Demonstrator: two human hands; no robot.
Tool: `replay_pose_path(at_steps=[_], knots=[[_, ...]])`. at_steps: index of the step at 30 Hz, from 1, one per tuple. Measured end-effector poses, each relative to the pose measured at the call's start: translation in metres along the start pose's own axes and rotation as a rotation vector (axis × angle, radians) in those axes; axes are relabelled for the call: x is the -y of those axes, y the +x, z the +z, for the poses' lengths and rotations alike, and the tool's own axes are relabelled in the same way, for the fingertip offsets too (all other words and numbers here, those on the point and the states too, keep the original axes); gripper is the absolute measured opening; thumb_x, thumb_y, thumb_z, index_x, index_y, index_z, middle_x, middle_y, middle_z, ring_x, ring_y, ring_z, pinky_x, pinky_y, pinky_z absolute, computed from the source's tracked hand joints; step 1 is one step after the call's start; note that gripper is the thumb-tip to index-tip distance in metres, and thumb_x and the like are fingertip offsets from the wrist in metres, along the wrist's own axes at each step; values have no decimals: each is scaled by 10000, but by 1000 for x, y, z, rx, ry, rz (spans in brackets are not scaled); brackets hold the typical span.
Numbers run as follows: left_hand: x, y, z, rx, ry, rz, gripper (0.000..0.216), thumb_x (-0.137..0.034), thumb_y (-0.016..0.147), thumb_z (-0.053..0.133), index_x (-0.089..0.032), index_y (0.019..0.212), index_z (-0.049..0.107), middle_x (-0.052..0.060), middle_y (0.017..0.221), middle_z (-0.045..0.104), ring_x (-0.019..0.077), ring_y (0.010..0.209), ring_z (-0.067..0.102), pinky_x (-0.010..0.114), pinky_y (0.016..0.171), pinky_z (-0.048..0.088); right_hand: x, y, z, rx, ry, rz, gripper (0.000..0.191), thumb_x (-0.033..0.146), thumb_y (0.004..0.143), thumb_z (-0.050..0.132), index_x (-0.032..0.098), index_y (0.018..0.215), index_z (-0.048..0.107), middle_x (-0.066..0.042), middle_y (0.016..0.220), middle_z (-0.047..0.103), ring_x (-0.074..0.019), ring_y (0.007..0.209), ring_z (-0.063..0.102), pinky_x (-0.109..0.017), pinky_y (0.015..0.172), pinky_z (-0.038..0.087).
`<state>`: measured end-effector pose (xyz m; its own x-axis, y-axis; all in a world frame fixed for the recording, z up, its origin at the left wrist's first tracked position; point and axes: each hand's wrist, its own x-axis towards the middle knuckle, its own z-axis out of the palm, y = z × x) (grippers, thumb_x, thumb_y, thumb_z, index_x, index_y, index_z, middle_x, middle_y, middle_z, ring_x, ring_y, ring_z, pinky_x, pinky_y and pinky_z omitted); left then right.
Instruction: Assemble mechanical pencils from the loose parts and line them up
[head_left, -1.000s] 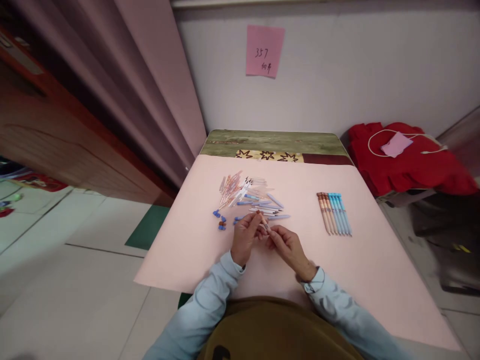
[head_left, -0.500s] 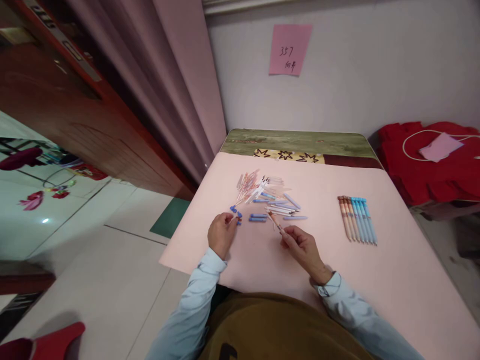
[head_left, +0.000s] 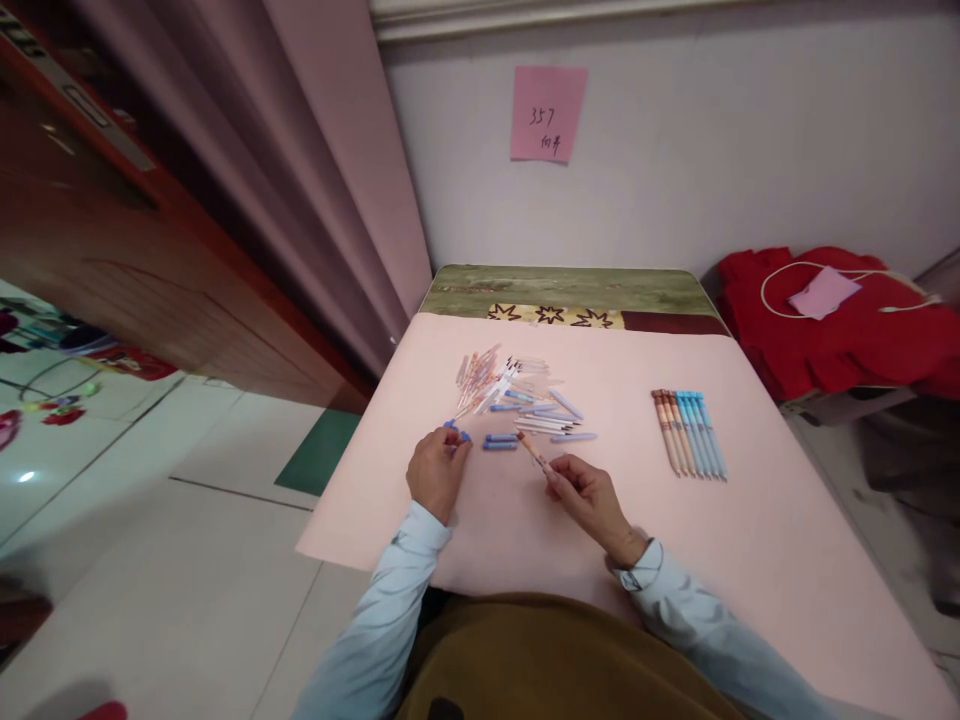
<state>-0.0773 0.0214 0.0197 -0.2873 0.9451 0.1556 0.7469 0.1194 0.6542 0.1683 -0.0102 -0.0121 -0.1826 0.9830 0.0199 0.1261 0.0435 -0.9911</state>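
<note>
My right hand (head_left: 583, 492) pinches a thin orange-brown pen (head_left: 531, 450) that points up and to the left. My left hand (head_left: 435, 468) rests on the pink table cover (head_left: 750, 540) with its fingers curled over small blue caps (head_left: 459, 434) at the left of the parts pile. The pile of loose pen parts (head_left: 517, 398), with clear tubes, blue barrels and white refills, lies just beyond both hands. A neat row of finished pens (head_left: 688, 432), brown ones on the left and blue ones on the right, lies to the right.
The table's far end (head_left: 562, 290) shows green wood and a star-patterned strip against the wall. A pink note (head_left: 547, 112) hangs on the wall. A red cloth (head_left: 840, 320) with a white cable and a pink slip lies at the right. A curtain (head_left: 315, 180) and tiled floor are at the left.
My hands were together working on the orange pen; the left hand has let go and moved left to the blue caps. The right hand keeps the pen. The camera view shifted.
</note>
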Motion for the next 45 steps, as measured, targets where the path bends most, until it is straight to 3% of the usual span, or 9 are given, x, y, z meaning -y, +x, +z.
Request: replay_pose_path(at_steps=[3, 6, 11, 18, 25, 45], knots=[[-15, -1, -2, -15, -467, -81, 202, -317, 730, 762, -216, 878, 669, 8, 796, 685, 156, 698, 603, 291, 691, 466, 1, -2, 1, -19, 32, 8, 291, 477, 911, 583, 190, 897, 629, -7, 648, 627, -139, 581, 586, -236, 547, 471], [-40, -4, 1, 93, -979, -276, 341, -325, 654, 825, -180, 936, 699, 9, 758, 680, 139, 673, 620, 269, 637, 487, 3, -6, 2, -36, 35, 16, 288, 466, 904, 600, 181, 895, 640, -2, 631, 610, -126, 560, 557, -220, 511, 432], [-69, -9, 13, 232, -1310, -494, 419, -290, 585, 878, -126, 946, 743, 29, 763, 699, 102, 644, 626, 243, 655, 510, 10, -17, 2, -73, -3, 45, 304, 475, 899, 607, 173, 897, 641, 3, 628, 596, -101, 521, 498, -196, 461, 362], [-78, -14, 20, 295, -1436, -519, 419, -312, 646, 856, -122, 1006, 755, 2, 722, 644, 50, 623, 547, 171, 601, 453, 18, -24, -4, -121, -81, 49, 300, 473, 898, 606, 176, 881, 645, 3, 625, 596, -99, 518, 478, -194, 456, 334], [-85, -18, 20, 308, -1555, -565, 374, -313, 672, 839, -96, 966, 759, 31, 763, 642, 67, 668, 550, 187, 650, 461, 29, -25, 1, -107, -137, 13, 278, 450, 904, 597, 180, 862, 647, -1, 642, 608, -109, 558, 508, -193, 479, 361], [-85, -25, 21, 203, -1386, -435, 373, -379, 718, 791, -156, 1015, 766, 18, 768, 639, 75, 672, 524, 224, 654, 395, 30, -29, 3, -125, -133, 33, 289, 455, 892, 607, 174, 843, 647, 1, 621, 600, -106, 543, 481, -201, 493, 355]])
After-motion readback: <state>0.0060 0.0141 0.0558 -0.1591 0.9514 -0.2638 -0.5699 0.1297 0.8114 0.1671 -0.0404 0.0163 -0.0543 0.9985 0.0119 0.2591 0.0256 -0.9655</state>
